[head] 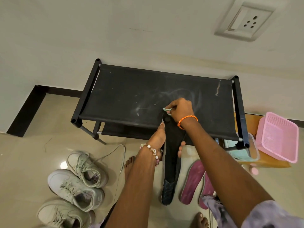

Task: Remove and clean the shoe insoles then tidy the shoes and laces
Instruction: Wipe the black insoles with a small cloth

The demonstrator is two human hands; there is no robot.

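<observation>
My left hand grips a long black insole around its middle, thumb showing on its right edge. The insole's far tip leans on the front edge of a black fabric shoe rack. My right hand pinches a small pale green cloth against that tip. Two pink insoles lie on the floor to the right. Three whitish sneakers with loose laces stand at the lower left.
A pink plastic basket and a clear container with teal contents sit on a wooden surface to the right of the rack. My bare feet are on the tiled floor. A wall socket is on the wall above.
</observation>
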